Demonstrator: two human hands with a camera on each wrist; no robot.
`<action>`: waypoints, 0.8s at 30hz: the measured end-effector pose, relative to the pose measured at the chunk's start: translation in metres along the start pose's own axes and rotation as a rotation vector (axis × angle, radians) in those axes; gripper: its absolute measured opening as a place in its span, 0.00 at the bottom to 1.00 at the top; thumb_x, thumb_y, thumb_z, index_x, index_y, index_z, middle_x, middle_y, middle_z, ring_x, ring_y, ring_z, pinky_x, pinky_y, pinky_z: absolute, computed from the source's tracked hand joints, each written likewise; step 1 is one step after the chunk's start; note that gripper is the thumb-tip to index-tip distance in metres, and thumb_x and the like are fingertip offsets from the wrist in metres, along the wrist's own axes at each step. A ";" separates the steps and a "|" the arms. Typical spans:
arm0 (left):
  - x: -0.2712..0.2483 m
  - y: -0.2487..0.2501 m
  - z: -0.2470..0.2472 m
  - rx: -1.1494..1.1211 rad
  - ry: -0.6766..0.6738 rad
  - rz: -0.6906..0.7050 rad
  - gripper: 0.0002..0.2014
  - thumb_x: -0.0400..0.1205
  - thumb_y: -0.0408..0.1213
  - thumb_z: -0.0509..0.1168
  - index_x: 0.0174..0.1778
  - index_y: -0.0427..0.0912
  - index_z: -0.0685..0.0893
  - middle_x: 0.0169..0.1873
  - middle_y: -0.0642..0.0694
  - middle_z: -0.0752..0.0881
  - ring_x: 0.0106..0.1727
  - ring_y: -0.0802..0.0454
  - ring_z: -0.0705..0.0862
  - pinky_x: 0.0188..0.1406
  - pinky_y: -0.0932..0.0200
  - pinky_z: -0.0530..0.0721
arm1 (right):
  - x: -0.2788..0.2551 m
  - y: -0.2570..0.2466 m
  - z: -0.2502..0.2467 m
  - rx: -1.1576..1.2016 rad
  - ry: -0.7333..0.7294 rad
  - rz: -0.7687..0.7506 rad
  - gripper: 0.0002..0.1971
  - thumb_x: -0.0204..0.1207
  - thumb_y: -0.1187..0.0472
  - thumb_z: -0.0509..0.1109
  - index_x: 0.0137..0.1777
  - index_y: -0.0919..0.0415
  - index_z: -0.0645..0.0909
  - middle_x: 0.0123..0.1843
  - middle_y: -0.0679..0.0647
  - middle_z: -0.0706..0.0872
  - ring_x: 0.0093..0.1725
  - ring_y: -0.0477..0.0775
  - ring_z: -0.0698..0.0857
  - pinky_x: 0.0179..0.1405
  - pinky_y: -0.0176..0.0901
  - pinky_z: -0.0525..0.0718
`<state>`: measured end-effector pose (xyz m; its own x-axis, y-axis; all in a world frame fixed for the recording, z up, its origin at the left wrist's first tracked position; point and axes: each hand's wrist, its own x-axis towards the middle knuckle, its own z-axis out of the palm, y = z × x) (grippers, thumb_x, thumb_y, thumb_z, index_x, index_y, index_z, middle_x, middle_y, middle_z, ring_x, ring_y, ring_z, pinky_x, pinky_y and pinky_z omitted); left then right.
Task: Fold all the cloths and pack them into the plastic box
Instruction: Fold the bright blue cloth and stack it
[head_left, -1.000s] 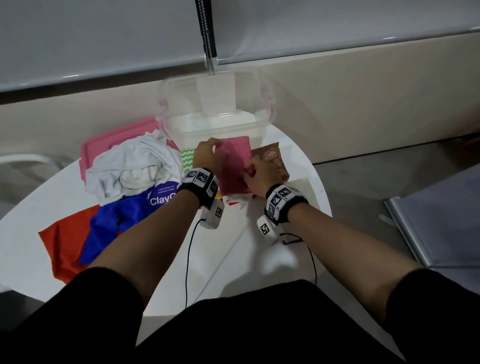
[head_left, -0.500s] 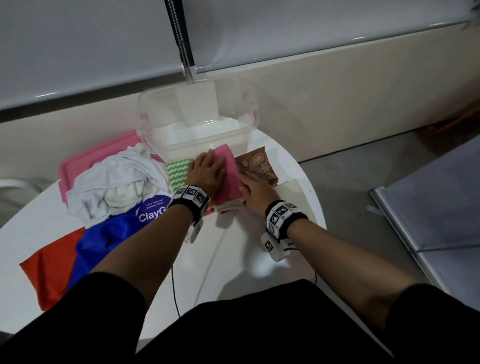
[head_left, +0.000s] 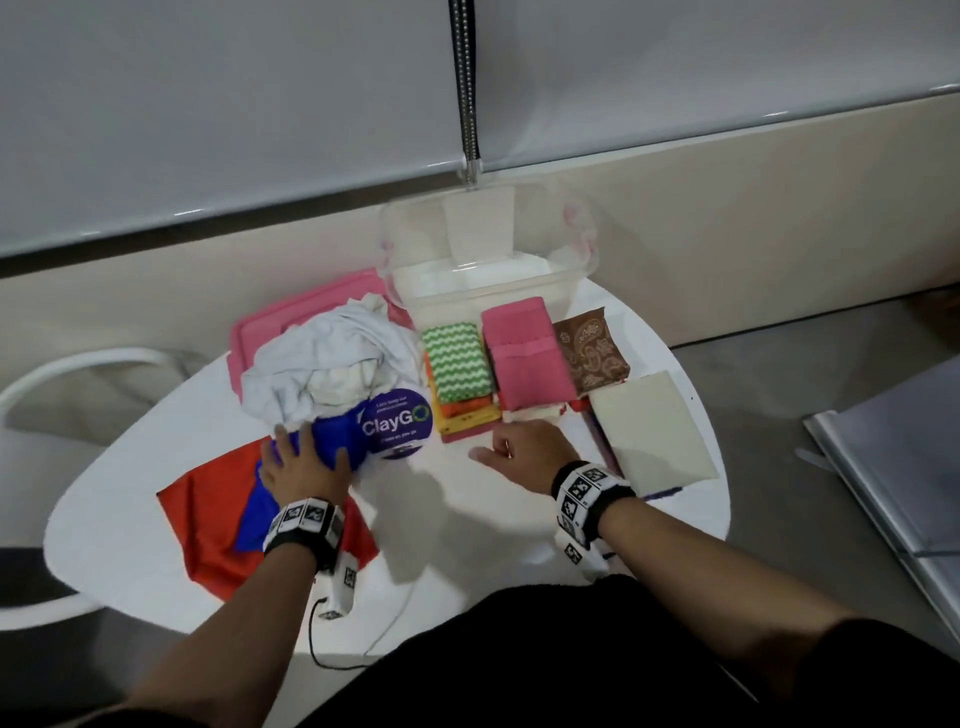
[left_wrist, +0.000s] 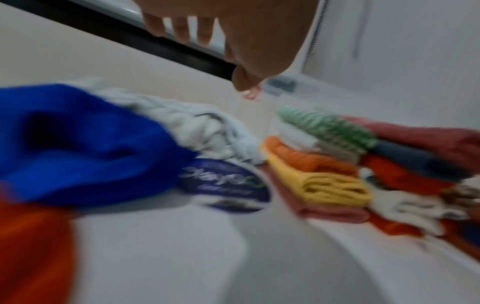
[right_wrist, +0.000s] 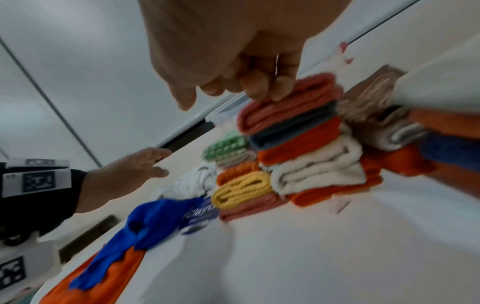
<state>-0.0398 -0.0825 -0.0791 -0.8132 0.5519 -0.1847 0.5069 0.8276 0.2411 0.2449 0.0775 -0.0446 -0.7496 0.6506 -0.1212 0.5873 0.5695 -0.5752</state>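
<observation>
Now, left of the clear plastic box (head_left: 488, 270), the left hand (head_left: 304, 467) lies spread with straight fingers on the crumpled blue cloth (head_left: 332, 436) – soft, light and limp, so I would take it by a corner or hem. It trails lengthwise toward the person. Nearer the box, the right hand (head_left: 519, 449) hovers loosely curled, holding nothing – just before the folded stacks (head_left: 467, 374).

Indoor room, likely office or meeting space. Rounded white worktop (head_left: 467, 519) against a beige wall ledge (head_left: 753, 218); pale roller blinds (head_left: 208, 104) with metal bead chain (head_left: 467, 78); grey concrete floor (head_left: 779, 415); white curved chair back (head_left: 67, 369) at worktop's left edge.
</observation>
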 end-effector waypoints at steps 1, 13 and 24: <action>-0.002 -0.021 0.003 0.034 -0.135 -0.037 0.38 0.79 0.54 0.68 0.83 0.48 0.62 0.84 0.38 0.59 0.81 0.31 0.59 0.78 0.35 0.63 | -0.001 -0.004 0.012 -0.028 -0.102 0.026 0.19 0.77 0.36 0.67 0.39 0.52 0.76 0.39 0.48 0.83 0.38 0.51 0.82 0.39 0.46 0.80; 0.009 -0.070 -0.003 0.021 -0.232 0.187 0.34 0.78 0.51 0.70 0.79 0.50 0.67 0.55 0.45 0.86 0.61 0.42 0.84 0.59 0.42 0.81 | -0.006 -0.035 0.085 -0.221 -0.305 0.244 0.25 0.78 0.51 0.67 0.75 0.51 0.75 0.74 0.54 0.69 0.75 0.57 0.66 0.69 0.49 0.76; 0.052 -0.069 -0.037 -0.022 -0.191 0.377 0.08 0.77 0.46 0.63 0.35 0.50 0.83 0.41 0.45 0.84 0.47 0.41 0.85 0.45 0.50 0.81 | 0.007 -0.081 0.117 -0.100 -0.253 0.299 0.32 0.72 0.41 0.74 0.76 0.46 0.74 0.74 0.53 0.70 0.75 0.56 0.67 0.72 0.49 0.72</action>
<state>-0.1279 -0.1142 -0.0700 -0.5030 0.8266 -0.2523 0.7510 0.5625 0.3458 0.1563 -0.0222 -0.0936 -0.5851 0.6584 -0.4735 0.8085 0.4280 -0.4040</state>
